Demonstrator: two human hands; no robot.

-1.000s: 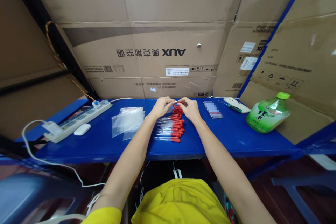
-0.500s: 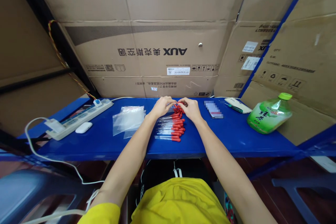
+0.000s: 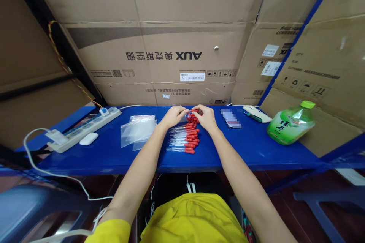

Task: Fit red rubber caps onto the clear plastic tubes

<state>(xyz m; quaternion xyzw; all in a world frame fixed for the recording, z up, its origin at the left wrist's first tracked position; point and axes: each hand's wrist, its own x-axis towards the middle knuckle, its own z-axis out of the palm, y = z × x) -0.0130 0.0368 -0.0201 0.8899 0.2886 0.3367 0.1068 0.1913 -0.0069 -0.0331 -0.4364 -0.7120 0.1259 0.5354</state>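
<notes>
A row of clear droppers with red rubber bulbs [image 3: 186, 139] lies on the blue shelf [image 3: 251, 148] in front of me. My left hand [image 3: 173, 116] and my right hand [image 3: 205, 118] meet at the far end of the row, fingers pinched together. Between the fingertips sits one dropper [image 3: 190, 112], its red bulb by my right fingers and its clear tube by my left. Both hands are closed on it.
Clear plastic bags [image 3: 138, 130] lie left of the droppers. Further left are a white power strip [image 3: 85, 130] and a white earbud case [image 3: 89, 139]. To the right lie a phone [image 3: 230, 118], a white device [image 3: 257, 113] and a green tea bottle [image 3: 290, 123]. Cardboard boxes [image 3: 159, 45] wall the back.
The hands stay pinched on the dropper at the far end of the row; only tiny finger shifts and a slight camera sway show.
</notes>
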